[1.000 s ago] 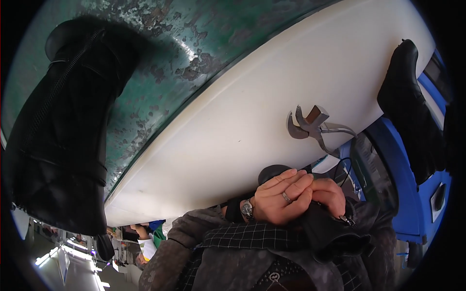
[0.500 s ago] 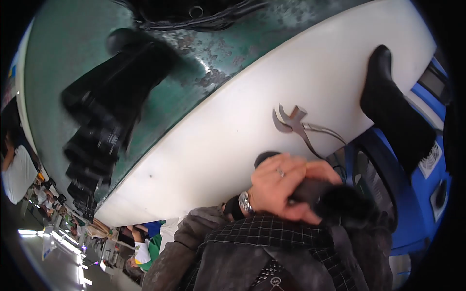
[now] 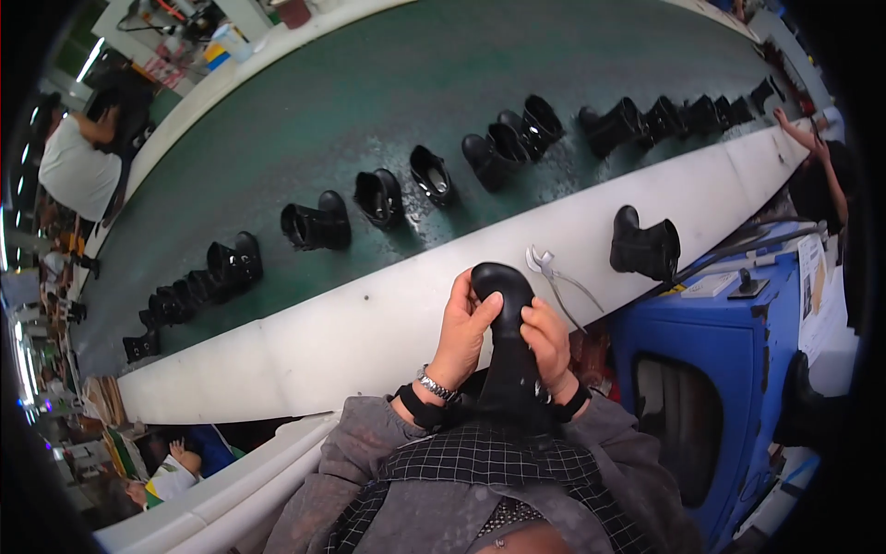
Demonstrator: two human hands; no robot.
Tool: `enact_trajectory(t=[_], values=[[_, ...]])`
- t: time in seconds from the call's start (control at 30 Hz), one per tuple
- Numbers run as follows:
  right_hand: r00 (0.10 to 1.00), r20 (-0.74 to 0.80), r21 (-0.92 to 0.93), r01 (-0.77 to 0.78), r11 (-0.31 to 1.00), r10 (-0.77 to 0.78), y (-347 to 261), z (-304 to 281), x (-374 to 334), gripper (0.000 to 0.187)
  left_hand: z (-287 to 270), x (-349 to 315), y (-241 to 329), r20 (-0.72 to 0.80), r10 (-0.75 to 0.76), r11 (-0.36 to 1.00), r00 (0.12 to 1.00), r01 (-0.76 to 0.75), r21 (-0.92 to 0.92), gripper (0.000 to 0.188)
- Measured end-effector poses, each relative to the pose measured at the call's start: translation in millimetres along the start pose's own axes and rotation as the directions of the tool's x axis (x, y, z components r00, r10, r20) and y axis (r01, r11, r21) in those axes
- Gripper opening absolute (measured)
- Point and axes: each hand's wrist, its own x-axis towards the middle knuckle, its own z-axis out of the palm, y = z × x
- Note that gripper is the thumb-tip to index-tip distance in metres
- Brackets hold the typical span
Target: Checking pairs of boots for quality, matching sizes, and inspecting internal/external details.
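A black boot (image 3: 507, 319) is held upright-toe away from me, over the near edge of the white ledge. My left hand (image 3: 461, 331) is closed round the left of its foot, with the thumb pressed on the upper near the rounded toe. On the other side my right hand (image 3: 546, 343) grips the boot with bent fingers. The boot's shaft runs back toward my apron, and its lower end blends with the dark cloth. Just beyond my right hand, metal lasting pincers (image 3: 544, 266) lie on the white ledge (image 3: 388, 319), jaws pointing away.
Another black boot (image 3: 643, 244) rests on the ledge to the right. Several black boots stand in a row along the green conveyor belt (image 3: 305, 138). A blue machine (image 3: 688, 342) is close on my right. A person (image 3: 83, 166) is at the far left, another (image 3: 821, 171) at the right.
The view has swung and widened. The boot, earlier low by my body and blurred, is now in front of me, toe away. Both hands now show on it; the pincers remain on the ledge.
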Motion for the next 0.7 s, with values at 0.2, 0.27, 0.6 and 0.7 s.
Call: enact_trajectory(t=[0.2,0.27,0.6,0.7], values=[[0.998,0.002,0.058,0.067,0.996,-0.068,-14.2,7.9,-1.2,0.049,2.7,-26.4,35.8,0.062,0.33,0.942,0.942,-0.333,0.044,0.045],[0.995,-0.045,0.069,0.095,0.993,-0.092,-9.3,11.2,-3.8,0.05,9.2,-27.1,38.7,0.093,0.386,0.914,0.918,-0.395,0.099,0.046],[0.987,-0.075,0.255,0.154,0.955,-0.139,24.0,3.0,11.7,0.05,42.2,-23.5,41.8,0.036,0.52,0.82,0.854,-0.51,0.259,0.047],[0.987,-0.042,0.321,0.159,0.934,-0.154,32.2,2.0,17.9,0.049,50.2,-22.5,44.3,-0.017,0.573,0.794,0.819,-0.55,0.259,0.046]])
